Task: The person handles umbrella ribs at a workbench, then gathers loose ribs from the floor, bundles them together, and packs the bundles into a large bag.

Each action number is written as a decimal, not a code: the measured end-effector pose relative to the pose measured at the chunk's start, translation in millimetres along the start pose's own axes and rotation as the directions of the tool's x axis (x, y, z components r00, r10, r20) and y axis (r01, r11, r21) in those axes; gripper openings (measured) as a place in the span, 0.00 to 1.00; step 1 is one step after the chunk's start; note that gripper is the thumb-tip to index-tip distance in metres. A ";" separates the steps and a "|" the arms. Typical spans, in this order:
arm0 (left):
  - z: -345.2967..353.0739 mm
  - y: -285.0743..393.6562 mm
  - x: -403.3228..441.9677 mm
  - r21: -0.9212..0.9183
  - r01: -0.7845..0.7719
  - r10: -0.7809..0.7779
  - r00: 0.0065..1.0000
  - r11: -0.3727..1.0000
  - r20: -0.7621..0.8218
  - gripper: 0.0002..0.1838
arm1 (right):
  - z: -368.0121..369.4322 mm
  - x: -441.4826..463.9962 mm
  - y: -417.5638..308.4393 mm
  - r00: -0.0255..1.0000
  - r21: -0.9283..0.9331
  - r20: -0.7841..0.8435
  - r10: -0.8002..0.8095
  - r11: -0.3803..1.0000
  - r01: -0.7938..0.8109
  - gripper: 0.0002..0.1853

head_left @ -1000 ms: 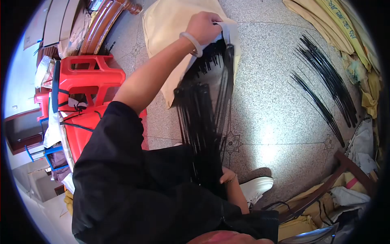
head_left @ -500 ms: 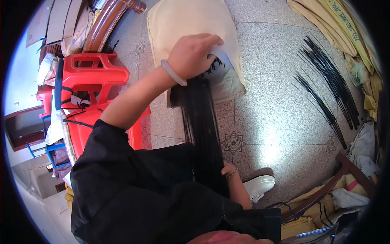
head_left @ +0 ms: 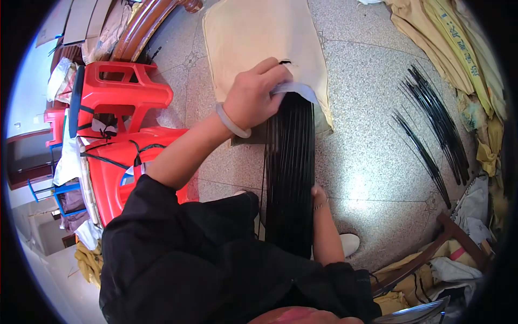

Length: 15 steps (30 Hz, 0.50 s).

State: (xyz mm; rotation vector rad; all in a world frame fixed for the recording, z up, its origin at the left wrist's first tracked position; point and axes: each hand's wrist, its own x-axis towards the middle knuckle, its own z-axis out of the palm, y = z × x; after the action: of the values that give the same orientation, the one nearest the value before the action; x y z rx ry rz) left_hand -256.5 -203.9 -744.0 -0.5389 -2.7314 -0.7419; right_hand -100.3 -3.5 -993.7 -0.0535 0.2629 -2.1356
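Note:
A wide bundle of long, thin black strips (head_left: 290,162), much like cable ties, runs from the beige sack down to my lap. My left hand (head_left: 258,92), wearing a pale bracelet, is closed at the far end of the bundle. Its fingers pinch a whitish, translucent plastic band (head_left: 295,89) that arches over the strip ends. Along the bundle's right edge lies my right hand (head_left: 318,197), thumb showing, with the other fingers hidden under or behind the strips. The beige sack (head_left: 264,32) stands just beyond my left hand.
Two loose groups of black strips (head_left: 440,124) lie on the speckled floor at the right. Red plastic stools (head_left: 121,92) stand at the left. Yellowish sacks (head_left: 448,48) line the right side, and a wooden chair part (head_left: 421,262) is at lower right.
The bundle's far end has fanned out flat and shifted right. My left hand has drawn the plastic band across it, a little nearer me. My right hand has moved up along the bundle.

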 end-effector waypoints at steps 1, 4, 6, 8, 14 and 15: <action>-1.5 0.2 0.0 -0.021 -0.022 0.021 0.999 1.000 -0.030 0.09 | 1.1 19.2 -14.9 0.999 -0.035 -0.030 -0.025 0.999 0.024 0.47; -4.7 -4.3 2.5 -0.068 -0.031 0.025 0.997 0.997 -0.076 0.10 | 96.8 125.9 -103.1 0.876 -0.137 -0.400 -0.271 0.962 0.235 0.29; -13.0 -11.3 11.0 -0.053 -0.028 0.021 0.993 0.998 -0.118 0.10 | 83.5 202.2 -155.5 0.805 -0.400 -0.474 -0.358 0.901 0.165 0.26; -20.8 -18.4 11.2 -0.036 -0.012 0.006 0.986 0.999 -0.165 0.09 | 69.2 223.4 -185.2 0.897 -0.613 -0.308 -0.318 0.787 0.069 0.25; -1.7 -23.6 -8.6 -0.263 0.041 -0.065 0.995 0.964 -0.082 0.10 | 62.2 96.7 -101.6 0.562 -0.913 -0.393 -0.728 0.383 -0.142 0.35; 2.0 -22.0 -17.1 -0.255 0.068 -0.077 0.997 0.964 -0.022 0.10 | 46.6 83.5 -82.9 0.504 -0.854 -0.506 -0.700 0.489 -0.179 0.41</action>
State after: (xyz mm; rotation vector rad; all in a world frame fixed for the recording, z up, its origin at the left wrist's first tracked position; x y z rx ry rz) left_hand -250.6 -225.3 -760.9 -0.4759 -2.6547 -1.1201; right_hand -207.9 -37.4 -936.3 0.4244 2.0580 -1.9752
